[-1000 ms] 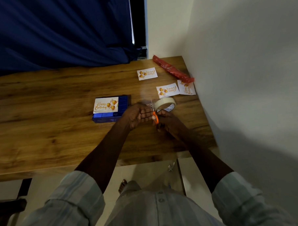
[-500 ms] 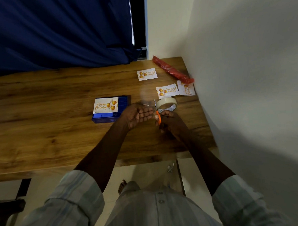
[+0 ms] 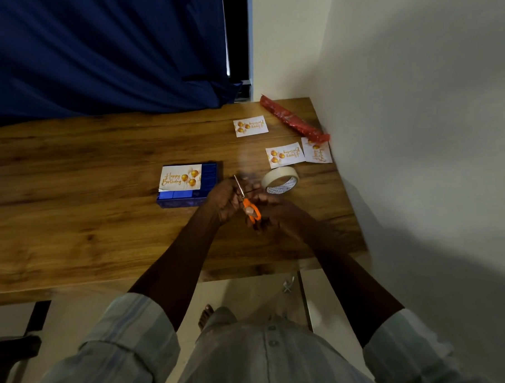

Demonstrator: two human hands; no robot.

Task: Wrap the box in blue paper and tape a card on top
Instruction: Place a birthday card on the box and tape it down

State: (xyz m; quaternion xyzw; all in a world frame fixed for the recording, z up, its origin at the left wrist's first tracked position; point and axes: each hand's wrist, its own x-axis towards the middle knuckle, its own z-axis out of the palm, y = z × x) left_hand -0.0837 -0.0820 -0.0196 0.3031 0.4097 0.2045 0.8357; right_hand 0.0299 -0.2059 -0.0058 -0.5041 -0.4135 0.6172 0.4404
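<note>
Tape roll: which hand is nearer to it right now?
Right. The right hand, holding the scissors, sits just in front of the tape roll; the left hand is farther off, toward the blue box.

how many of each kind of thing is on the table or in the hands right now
Birthday cards: 4
Blue wrapped box: 1
Tape roll: 1
Orange-handled scissors: 1
Red roll: 1
Total: 8
</note>
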